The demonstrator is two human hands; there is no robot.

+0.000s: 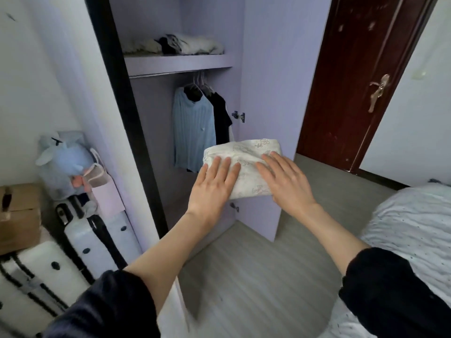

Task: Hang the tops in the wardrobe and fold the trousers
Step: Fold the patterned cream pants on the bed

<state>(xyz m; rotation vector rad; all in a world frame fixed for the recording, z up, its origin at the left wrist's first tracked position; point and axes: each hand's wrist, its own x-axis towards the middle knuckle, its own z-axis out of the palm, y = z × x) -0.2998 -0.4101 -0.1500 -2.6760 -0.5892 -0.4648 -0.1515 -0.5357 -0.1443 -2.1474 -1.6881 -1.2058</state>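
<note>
Dark sleeves point(117, 303) at six o'clock; we carry folded trousers point(246, 164) flat-fingered, left hand point(212, 186) and right hand point(285, 181) sandwiching them, toward wardrobe point(266, 93) at twelve, presumably keeping folds intact.

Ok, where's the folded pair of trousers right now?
In the head view, the folded trousers are held mid-frame between the left hand and right hand, before the open wardrobe, right of the hanging blue top.

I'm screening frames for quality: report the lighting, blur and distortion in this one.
Head view: soft, even daylight, no glare; the wide-angle lens bows the wardrobe door and brown door; the left hand, right hand and folded patterned trousers are fairly sharp; the suitcases smear toward the lower-left edge.
</note>
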